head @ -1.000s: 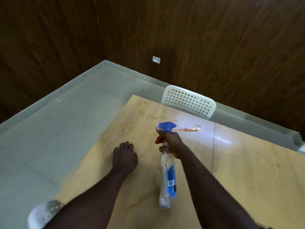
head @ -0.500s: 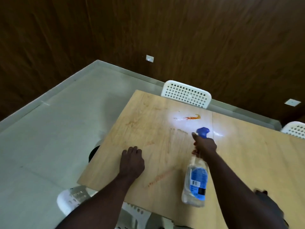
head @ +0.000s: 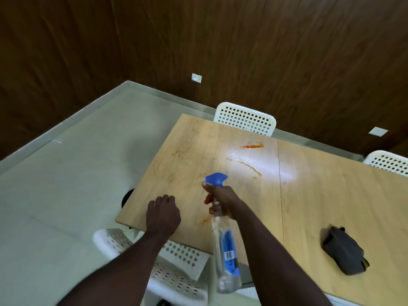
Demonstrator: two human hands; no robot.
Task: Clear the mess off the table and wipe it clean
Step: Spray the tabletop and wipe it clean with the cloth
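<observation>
My right hand (head: pixel 221 200) grips the neck of a clear spray bottle (head: pixel 225 259) with a blue trigger head and blue label, held above the light wooden table (head: pixel 331 202), nozzle aimed away from me. My left hand (head: pixel 163 214) rests palm down on the table near its front left corner, fingers curled and holding nothing. An orange smear (head: pixel 252 146) lies on the far side of the table, a pale wet streak (head: pixel 248 165) sits just in front of it, and a small orange mark (head: pixel 205 221) shows beside the bottle neck.
A dark grey pouch (head: pixel 343 250) lies on the table at the right. White perforated chairs stand at the far edge (head: pixel 245 119), far right (head: pixel 388 161) and below my arms (head: pixel 174 268). Pale floor lies left of the table; dark wood walls stand behind.
The view has pulled back and shifted, bringing the pouch and near chair into sight. My right hand with the bottle swung right, then back left. A pale wet streak now shows near the smear.
</observation>
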